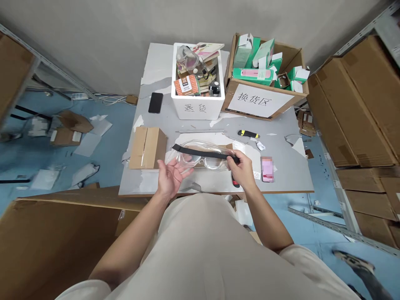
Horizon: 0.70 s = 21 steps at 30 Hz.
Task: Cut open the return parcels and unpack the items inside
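Over the table (283, 175), a pair of clear safety goggles (214, 162) with a black strap is held up in front of me. My right hand (243, 168) pinches the strap and frame at the right end. Palm up and fingers spread, my left hand (171, 177) is by the left end of the goggles; whether its fingertips touch them I cannot tell. Brown cardboard shows behind the goggles, mostly hidden. A closed carton (148, 148) stands just left of the goggles. Below my right hand lies a red and black object (235, 181), partly covered.
At the back stand a white foam box (198, 108) of mixed goods and a carton (230, 85) of green boxes. A black phone (155, 103), a yellow-black cutter (248, 133) and a pink phone (267, 169) lie on the table. A large open carton (62, 204) is lower left; a person's shoe (354, 261) shows lower right.
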Each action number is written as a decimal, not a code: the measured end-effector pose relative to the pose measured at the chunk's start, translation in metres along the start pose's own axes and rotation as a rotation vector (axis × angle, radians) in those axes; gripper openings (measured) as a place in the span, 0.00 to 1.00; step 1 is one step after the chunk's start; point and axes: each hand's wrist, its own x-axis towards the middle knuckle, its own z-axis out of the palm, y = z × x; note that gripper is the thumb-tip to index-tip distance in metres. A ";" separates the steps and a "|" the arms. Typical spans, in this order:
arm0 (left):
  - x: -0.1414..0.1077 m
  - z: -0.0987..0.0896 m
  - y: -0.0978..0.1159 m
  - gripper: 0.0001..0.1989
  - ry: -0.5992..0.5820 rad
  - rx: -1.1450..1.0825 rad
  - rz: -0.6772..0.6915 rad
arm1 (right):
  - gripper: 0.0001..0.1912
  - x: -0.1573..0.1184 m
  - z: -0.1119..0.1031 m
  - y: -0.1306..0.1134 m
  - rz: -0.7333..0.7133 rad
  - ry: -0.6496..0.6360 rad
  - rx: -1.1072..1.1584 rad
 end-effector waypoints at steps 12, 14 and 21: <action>0.004 0.009 -0.007 0.27 0.178 0.320 0.189 | 0.14 -0.004 -0.011 0.001 -0.082 0.062 -0.104; 0.005 0.010 -0.009 0.27 0.180 0.301 0.174 | 0.16 -0.005 -0.012 0.001 -0.061 0.065 -0.054; 0.011 0.016 -0.019 0.19 0.202 0.063 0.008 | 0.41 -0.008 -0.020 0.000 -0.259 0.139 0.351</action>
